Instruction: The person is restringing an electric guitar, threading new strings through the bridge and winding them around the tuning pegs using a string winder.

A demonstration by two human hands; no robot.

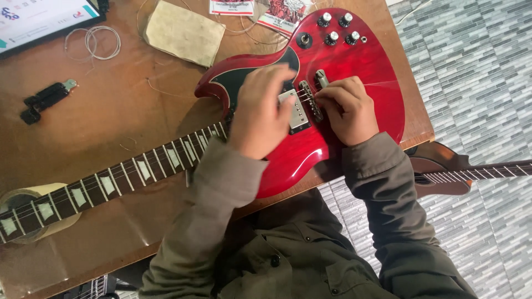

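Guitar, glossy red body, flat on brown wooden table. Left hand spread loosely over metal pickup, holding nothing. Right hand curled at ribbed bridge; grip hidden. Tan cloth, coiled wire beyond guitar.

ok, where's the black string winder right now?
Head view: the black string winder lies on the wooden table at far left, above the guitar neck, below the coiled string.
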